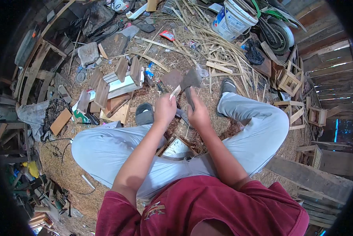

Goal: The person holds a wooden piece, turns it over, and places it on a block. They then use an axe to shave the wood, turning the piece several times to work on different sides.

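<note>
My left hand [166, 109] is closed on a small pale stick of wood [176, 92], which points up and to the right. In my right hand [199, 113] is the handle of a hatchet, with its dark, broad head [191, 79] above the fist. The stick's upper end is right beside the hatchet head in this view. Just behind them lies a flat brown block [171, 78] on the ground. Both hands are between my bent knees, in front of my sandalled feet [145, 114].
Left of my hands stand several wooden pieces [102, 93] around a white box-like piece [123, 86]. Thin wood strips [219, 53] are strewn over the shavings ahead. A white bucket [234, 20] and a wheel [276, 36] are at the back right, small wooden frames [290, 83] along the right.
</note>
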A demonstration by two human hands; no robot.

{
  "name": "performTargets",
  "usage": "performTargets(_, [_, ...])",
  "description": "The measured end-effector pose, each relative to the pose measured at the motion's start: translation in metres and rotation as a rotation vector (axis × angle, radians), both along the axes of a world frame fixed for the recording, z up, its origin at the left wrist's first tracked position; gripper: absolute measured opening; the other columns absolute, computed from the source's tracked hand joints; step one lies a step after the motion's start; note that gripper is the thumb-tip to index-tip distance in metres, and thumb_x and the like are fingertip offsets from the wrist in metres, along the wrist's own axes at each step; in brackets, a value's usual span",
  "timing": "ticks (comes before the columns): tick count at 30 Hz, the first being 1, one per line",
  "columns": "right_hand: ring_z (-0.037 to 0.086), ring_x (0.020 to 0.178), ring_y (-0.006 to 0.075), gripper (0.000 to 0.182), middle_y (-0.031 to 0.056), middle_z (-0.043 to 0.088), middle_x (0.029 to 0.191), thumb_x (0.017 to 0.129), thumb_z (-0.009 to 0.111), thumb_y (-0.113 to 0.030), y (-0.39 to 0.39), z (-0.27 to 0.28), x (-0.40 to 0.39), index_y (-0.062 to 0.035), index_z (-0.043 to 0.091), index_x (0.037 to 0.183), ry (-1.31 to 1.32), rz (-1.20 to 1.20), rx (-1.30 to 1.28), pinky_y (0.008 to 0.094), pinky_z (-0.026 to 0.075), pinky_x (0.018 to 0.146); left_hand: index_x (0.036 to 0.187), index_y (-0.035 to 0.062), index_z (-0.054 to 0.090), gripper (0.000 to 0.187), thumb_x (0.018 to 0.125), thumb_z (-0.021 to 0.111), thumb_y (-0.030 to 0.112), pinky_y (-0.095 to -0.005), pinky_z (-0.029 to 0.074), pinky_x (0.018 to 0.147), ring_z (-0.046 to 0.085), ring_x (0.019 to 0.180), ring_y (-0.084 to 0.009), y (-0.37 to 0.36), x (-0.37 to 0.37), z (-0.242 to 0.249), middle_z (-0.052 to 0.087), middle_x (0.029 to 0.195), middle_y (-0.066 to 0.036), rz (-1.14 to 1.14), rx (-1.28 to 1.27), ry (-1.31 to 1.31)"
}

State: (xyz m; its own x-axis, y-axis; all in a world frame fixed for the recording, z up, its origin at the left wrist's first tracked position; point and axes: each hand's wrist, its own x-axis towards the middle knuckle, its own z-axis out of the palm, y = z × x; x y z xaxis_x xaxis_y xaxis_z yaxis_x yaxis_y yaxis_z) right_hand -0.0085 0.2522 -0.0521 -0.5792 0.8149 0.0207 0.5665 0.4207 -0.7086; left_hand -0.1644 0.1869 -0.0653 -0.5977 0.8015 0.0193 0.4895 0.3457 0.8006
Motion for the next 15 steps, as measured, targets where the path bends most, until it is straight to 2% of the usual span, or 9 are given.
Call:
performTargets(3, [0.062,0.119,0.0475,0.074,0.0285,0.062,0.135,0.088,0.062,-0.002,0.002,-0.018,0.009,-0.0036,0.036,0.157,-0.192,0.141,-0.132,0.0475,0.052,0.099,0.093,-0.0019,0.07,0.023,0.097,0.059,0.018,-0.0555,0.053,0.073,0.068,0.08,-0.0472,0.003,0.006,0.008,0.068,0.08,-0.028,0.06,-0.021,-0.009])
performTargets(6, [0.064,0.112,0.0498,0.067,0.0299,0.066,0.124,0.09,0.062,-0.005,-0.01,-0.027,0.004,-0.0005,0.04,0.153,0.039,-0.003,-0.022,0.0494,0.053,0.094,0.092,-0.0027,0.07,0.024,0.097,0.059,0.019,-0.0556,0.053,0.074,0.068,0.08,-0.0472,0.005,0.003,0.012,0.068,0.081,-0.028,0.065,-0.04,-0.069])
performTargets(9, [0.065,0.11,0.0508,0.055,0.0316,0.067,0.117,0.093,0.063,-0.008,-0.004,-0.008,-0.006,0.0019,0.047,0.144,0.087,-0.213,-0.006,0.0506,0.053,0.092,0.091,-0.0028,0.07,0.023,0.096,0.059,0.017,-0.0555,0.053,0.074,0.068,0.079,-0.047,0.005,0.0,0.004,0.068,0.081,-0.028,0.042,0.0,-0.034])
performTargets(12, [0.066,0.107,0.0508,0.052,0.0334,0.067,0.116,0.094,0.064,-0.012,0.005,0.004,-0.008,0.0013,0.047,0.141,0.175,-0.196,0.128,0.0526,0.053,0.09,0.09,-0.0031,0.069,0.022,0.095,0.059,0.016,-0.0554,0.053,0.073,0.068,0.079,-0.0466,0.002,0.0,-0.005,0.068,0.08,-0.028,0.033,0.017,0.03])
performTargets(13, [0.066,0.106,0.051,0.058,0.0327,0.068,0.115,0.092,0.066,-0.014,0.005,0.005,-0.009,-0.0018,0.043,0.144,0.146,-0.182,0.131,0.0537,0.053,0.09,0.089,-0.003,0.069,0.022,0.095,0.059,0.015,-0.0554,0.053,0.073,0.068,0.079,-0.0465,0.002,0.002,-0.003,0.068,0.08,-0.028,0.031,0.013,0.033])
performTargets(15, [0.067,0.104,0.051,0.062,0.0327,0.068,0.112,0.092,0.067,-0.016,-0.002,-0.001,-0.006,-0.005,0.041,0.146,-0.027,-0.151,-0.022,0.0544,0.053,0.089,0.089,-0.003,0.069,0.022,0.095,0.059,0.015,-0.0554,0.053,0.073,0.068,0.079,-0.0465,0.002,0.006,0.001,0.068,0.08,-0.028,0.031,0.008,0.033])
